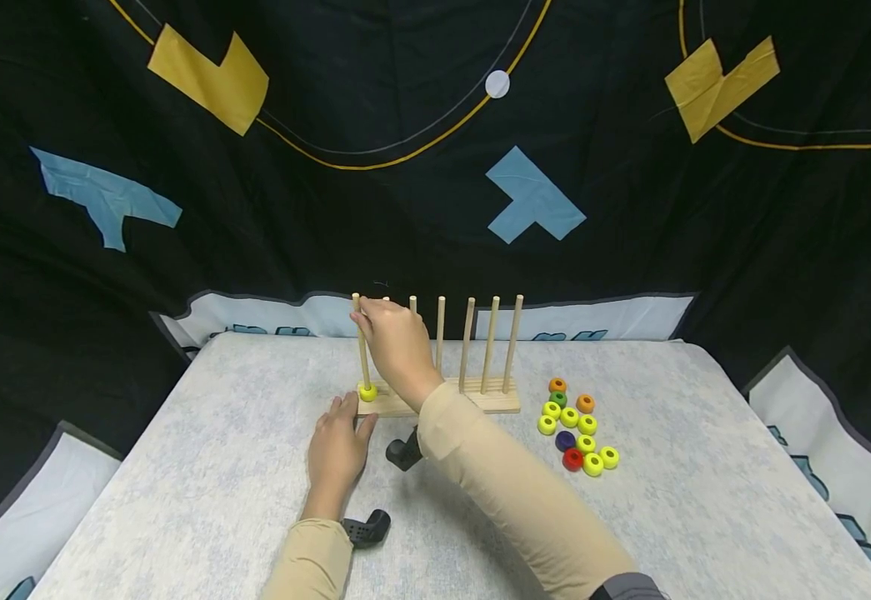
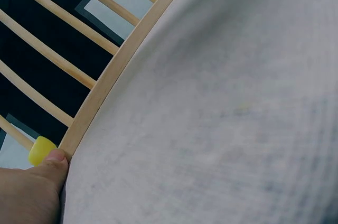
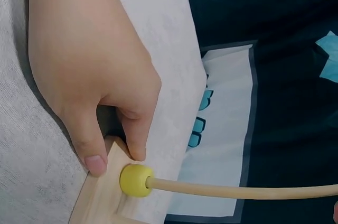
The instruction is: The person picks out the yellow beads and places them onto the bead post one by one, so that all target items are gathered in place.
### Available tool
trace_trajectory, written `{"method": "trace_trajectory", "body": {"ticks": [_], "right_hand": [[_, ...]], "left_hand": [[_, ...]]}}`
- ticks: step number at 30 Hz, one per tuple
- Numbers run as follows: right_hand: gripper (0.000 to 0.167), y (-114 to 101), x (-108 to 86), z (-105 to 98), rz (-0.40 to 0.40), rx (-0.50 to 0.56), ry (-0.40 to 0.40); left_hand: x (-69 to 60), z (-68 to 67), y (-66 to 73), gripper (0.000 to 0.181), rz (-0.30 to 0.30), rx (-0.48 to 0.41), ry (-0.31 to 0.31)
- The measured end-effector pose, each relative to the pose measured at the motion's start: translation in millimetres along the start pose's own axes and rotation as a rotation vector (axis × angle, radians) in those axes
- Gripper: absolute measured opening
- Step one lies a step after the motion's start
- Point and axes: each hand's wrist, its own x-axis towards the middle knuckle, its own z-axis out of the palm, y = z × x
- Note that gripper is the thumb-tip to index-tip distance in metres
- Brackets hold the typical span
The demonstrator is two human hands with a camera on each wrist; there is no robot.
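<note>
- Left grip (image 1: 336, 446): clamped on the peg rack's (image 1: 491, 403) left end.
- Rack: long axis left-right across the desk (image 1: 720, 467), pegs upright.
- Yellow bead (image 1: 367, 394): low on leftmost peg (image 1: 363, 358).
- Right grip (image 1: 401, 343): at its top, pinch indeterminable; hides neighbouring pegs partly.
- Loose beads (image 1: 568, 417): right.

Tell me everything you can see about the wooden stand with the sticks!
The wooden stand has a long, pale base and seven thin, round sticks standing up in a row. It sits on the table. One yellow bead is threaded at the bottom of the left-end stick; no bead shows at the other six feet. The left grip pinches that end of the base. The right grip is near that stick's top; I can't tell if it touches.
</note>
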Motion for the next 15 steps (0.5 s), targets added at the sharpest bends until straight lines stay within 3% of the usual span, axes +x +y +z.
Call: {"method": "trace_trajectory", "body": {"ticks": [7, 15], "right_hand": [[0.026, 8, -9.8, -7, 0.033, 0.100, 0.025], [0.026, 27, -31.3, -27, 0.111, 0.225, -0.022]], "left_hand": [[-0.5, 2.1, -0.9, 0.060, -0.003, 0.000, 0.017], [-0.2, 0.9, 1.0, 0.061, -0.010, -0.002, 0.014]]}}
